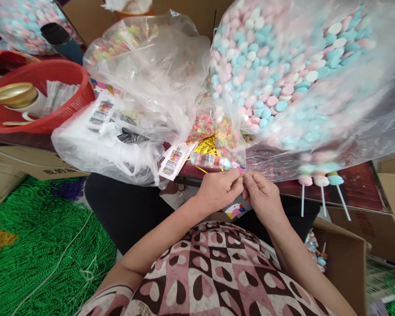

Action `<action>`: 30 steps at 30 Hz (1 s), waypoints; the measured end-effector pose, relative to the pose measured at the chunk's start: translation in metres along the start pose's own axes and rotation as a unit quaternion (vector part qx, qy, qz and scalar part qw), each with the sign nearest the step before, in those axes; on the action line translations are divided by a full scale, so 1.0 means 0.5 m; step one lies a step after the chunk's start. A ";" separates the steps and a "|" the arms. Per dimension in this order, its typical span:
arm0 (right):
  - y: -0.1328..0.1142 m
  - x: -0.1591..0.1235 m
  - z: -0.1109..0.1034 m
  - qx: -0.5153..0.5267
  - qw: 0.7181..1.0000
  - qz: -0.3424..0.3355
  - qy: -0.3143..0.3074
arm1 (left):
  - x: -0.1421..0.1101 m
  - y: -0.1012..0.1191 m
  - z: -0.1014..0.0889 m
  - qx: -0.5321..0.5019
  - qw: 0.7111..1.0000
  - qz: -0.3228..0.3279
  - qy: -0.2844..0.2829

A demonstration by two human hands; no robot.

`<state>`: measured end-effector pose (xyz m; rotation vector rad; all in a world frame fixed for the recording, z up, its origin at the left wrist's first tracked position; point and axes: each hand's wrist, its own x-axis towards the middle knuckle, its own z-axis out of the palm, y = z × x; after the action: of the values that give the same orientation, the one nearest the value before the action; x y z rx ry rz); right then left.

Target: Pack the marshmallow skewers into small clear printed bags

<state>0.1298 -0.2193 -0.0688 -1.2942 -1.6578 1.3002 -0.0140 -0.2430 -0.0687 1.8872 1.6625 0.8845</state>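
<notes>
My left hand [219,191] and my right hand [262,193] meet over the table's front edge, fingertips pinched close together. Between them is a small plastic bag [235,210] printed with coloured dots, its lower part showing below the fingers. The pinched part is mostly hidden. Just beyond my left hand lies a wrapped candy stick [209,160] in clear film. Gold shredded strips [208,145] lie behind it. White printed cards [176,161] are left of my hands. Three marshmallow sticks [321,181] rest at the table edge on the right, their white sticks jutting out.
A large clear bag of pastel candies [283,87] covers the back right. Bags of ring candies [202,125] and crumpled plastic [112,153] lie left of it. A red basket [69,103] stands far left. An open cardboard box [344,263] is at lower right.
</notes>
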 end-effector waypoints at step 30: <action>-0.006 -0.002 0.010 -0.023 0.997 -0.030 -0.069 | 0.012 -0.017 -0.011 -0.626 0.734 -0.263 -0.024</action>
<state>0.1245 -0.2217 -0.0676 -1.1949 -1.8181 1.3498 -0.0233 -0.2360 -0.0701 0.4581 0.9308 1.1956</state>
